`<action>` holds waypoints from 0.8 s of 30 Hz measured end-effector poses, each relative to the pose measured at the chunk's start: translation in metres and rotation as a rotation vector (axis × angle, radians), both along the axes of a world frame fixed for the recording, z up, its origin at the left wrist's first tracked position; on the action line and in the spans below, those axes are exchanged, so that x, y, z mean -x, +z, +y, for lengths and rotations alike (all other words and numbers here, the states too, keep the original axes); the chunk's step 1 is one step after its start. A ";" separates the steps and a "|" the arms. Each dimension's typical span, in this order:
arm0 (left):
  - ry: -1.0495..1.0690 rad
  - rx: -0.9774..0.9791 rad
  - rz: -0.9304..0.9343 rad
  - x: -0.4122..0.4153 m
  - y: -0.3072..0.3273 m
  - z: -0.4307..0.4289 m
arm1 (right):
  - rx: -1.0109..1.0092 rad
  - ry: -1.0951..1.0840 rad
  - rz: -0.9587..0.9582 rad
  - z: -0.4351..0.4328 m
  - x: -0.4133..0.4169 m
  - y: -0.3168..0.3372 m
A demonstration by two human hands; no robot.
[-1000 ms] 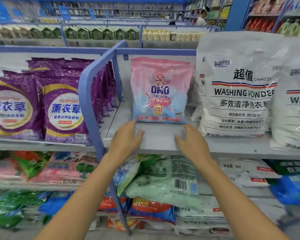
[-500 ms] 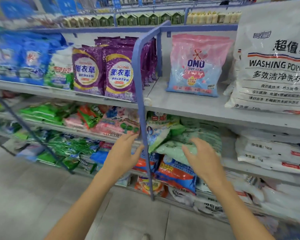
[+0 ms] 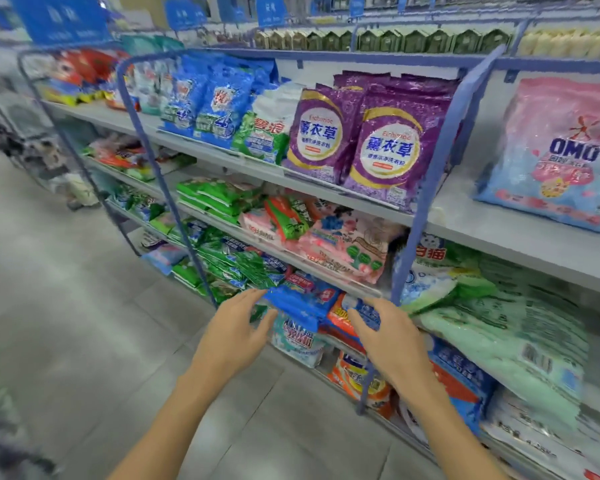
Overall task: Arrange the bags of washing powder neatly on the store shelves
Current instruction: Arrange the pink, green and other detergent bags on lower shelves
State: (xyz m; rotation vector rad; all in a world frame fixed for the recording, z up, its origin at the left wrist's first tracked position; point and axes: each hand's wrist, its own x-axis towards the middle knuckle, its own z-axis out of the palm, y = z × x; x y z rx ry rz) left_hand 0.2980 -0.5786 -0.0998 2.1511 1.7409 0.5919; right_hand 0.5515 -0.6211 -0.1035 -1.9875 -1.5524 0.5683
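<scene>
Two empty hands, the left hand [image 3: 234,336] and right hand [image 3: 392,344], are spread open just short of a slumped blue bag [image 3: 291,304], judged yet to be tidied, while purple bags [image 3: 385,147] above them appear already arranged.

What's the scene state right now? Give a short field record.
left hand: open, empty, fingers by the blue bag; contact unclear
right hand: open, empty
standing upright: purple bags; OMO bag, right of the blue divider
lying flat: green bags, stacked; pink bags, askew
</scene>
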 end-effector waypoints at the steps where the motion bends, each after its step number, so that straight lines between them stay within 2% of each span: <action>1: 0.003 -0.002 -0.005 0.008 0.000 0.002 | 0.003 0.009 -0.008 0.004 0.009 0.001; 11: 0.110 0.009 -0.049 0.168 -0.001 0.064 | 0.015 0.100 -0.023 0.099 0.160 0.002; 24: 0.134 0.025 -0.067 0.255 0.002 0.164 | 0.051 0.158 -0.021 0.207 0.255 -0.017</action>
